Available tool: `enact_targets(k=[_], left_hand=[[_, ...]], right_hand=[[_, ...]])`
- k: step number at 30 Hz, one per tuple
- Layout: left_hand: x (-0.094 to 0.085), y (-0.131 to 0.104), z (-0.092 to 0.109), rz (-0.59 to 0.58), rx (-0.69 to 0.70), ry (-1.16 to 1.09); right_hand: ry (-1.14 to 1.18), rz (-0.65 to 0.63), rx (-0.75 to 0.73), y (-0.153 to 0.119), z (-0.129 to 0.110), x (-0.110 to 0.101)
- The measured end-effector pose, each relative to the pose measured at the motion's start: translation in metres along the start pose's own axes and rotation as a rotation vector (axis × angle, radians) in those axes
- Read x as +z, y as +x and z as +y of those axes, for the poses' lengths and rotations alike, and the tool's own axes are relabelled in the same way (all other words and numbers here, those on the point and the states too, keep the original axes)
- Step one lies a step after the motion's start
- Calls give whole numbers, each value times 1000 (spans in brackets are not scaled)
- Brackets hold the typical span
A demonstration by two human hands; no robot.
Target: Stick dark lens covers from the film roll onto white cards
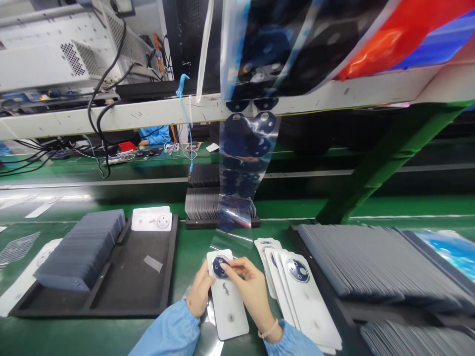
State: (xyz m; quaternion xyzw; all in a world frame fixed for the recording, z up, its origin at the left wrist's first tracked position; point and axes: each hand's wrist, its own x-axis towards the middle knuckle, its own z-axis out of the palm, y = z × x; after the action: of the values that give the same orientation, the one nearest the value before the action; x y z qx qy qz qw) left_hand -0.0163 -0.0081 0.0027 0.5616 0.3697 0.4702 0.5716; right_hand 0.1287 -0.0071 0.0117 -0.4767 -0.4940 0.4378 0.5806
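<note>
A white phone-shaped panel [230,316] with a dark octagonal camera patch near its top lies at the lower middle, tilted slightly. My left hand [200,290] grips its upper left edge, thumb on the side. Over the dark patch [220,267], my right hand [249,287] has thumb and forefinger pressed together at the patch's right part; whether something is between those fingertips is too small to tell. Just to the right, overlapping white panels [306,301] with similar dark patches lie fanned out.
A clear strip with dark patches [243,143] hangs from the white shelf beam [148,112]. At left, a black tray [131,282] holds a row of grey panels [83,247]. More grey panels [378,262] stand at right, below a slanting green post [393,158].
</note>
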Motion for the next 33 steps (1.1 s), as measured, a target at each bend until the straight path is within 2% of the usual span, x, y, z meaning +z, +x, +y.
enact_targets(k=[7,12,14,16,21,26,27,31,33], left_hand=[[3,0,5,17,1,23],[9,0,11,42,-8,101],[10,0,12,48,-40,50],[11,0,12,39,-77,-16],[12,-1,15,4,-109,-47],[14,-1,19,31,-121,-98],[14,-1,19,32,-129,-104],[14,2,17,44,-128,-90],[13,3,16,50,-119,-87]], right_hand=[[-61,29,-65,-2,-1,2],[-225,110,-293,-5,3,3],[-300,185,-381,-6,4,4],[-351,250,-407,-7,4,5],[-319,227,-356,-12,5,11],[-108,207,-237,-8,6,11],[-64,170,-192,-7,6,10],[49,-121,32,-3,4,5],[89,-156,81,-4,2,4]])
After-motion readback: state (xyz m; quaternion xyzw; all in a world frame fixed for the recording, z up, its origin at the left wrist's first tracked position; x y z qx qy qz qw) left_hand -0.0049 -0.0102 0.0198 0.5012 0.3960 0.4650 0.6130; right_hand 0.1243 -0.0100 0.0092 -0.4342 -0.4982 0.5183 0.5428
